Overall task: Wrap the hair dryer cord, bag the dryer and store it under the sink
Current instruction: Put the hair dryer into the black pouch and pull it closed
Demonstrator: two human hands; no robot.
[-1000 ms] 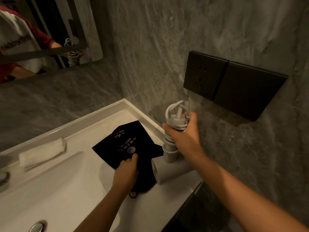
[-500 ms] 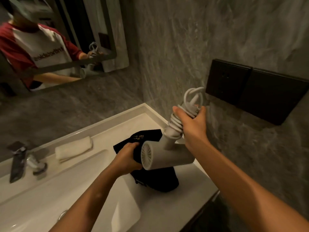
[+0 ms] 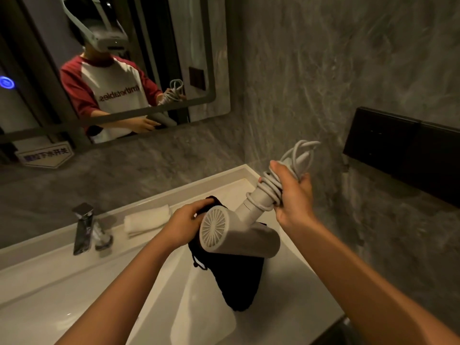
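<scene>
The white hair dryer (image 3: 239, 239) hangs in the air over the counter, its round grille facing me and its handle tilted up to the right. Its white cord (image 3: 273, 188) is coiled round the handle, with loops sticking out above. My right hand (image 3: 292, 195) grips the handle and the coils. A black drawstring bag (image 3: 239, 280) hangs below and behind the dryer. My left hand (image 3: 185, 221) holds the bag's top edge, just left of the dryer's grille.
A white sink basin (image 3: 99, 295) fills the counter at the left, with a chrome faucet (image 3: 83, 230) behind it. A rolled white towel (image 3: 146, 220) lies at the back edge. Black wall panels (image 3: 403, 150) sit on the right wall. A mirror (image 3: 107, 70) hangs above.
My left hand has lifted the bag off the counter so it hangs. My right hand has raised and tilted the dryer, which now hangs in front of the bag.
</scene>
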